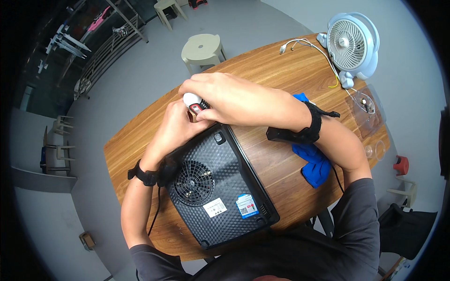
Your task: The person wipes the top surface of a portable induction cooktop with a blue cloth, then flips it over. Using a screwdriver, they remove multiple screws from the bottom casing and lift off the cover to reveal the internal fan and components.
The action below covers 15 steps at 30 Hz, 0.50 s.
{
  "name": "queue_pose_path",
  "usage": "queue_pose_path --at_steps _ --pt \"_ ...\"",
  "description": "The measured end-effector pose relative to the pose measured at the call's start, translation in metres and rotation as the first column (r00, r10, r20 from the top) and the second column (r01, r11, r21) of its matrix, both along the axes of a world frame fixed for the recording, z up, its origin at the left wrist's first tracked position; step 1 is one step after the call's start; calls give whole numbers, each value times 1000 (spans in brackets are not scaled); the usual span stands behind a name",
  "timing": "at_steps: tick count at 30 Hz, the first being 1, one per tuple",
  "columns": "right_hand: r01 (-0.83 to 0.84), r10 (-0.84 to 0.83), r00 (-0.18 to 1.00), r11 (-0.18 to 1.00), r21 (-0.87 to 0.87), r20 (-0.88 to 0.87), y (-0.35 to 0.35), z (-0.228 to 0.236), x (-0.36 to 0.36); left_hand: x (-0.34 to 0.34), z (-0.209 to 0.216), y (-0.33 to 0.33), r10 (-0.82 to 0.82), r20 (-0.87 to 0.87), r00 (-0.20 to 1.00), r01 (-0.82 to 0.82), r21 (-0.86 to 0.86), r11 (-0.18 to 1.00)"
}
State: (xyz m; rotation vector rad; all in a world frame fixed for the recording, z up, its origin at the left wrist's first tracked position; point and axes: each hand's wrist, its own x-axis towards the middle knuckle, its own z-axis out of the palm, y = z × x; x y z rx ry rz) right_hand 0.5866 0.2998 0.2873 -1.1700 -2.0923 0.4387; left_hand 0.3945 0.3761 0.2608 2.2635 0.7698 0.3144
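Both our hands meet at the far corner of the black appliance (220,187), which lies underside up on the wooden surface (281,70) so its base faces us. Our right hand (220,96) has its grip clenched on a screwdriver (193,101) with a white and red handle, while our left hand (176,126) cups beneath, seemingly steadying it. A blue cloth (315,164) lies just beside.
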Motion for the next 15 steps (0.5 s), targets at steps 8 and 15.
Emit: queue_pose_path --at_steps 8,15 --pt "-11 11 1000 1000 -7 -14 -1 4 1 2 7 -3 7 1 1000 -7 -17 1000" --pt "-6 5 1000 999 -38 -12 -2 0 2 1 -3 1 -7 1 1000 7 -15 1000"
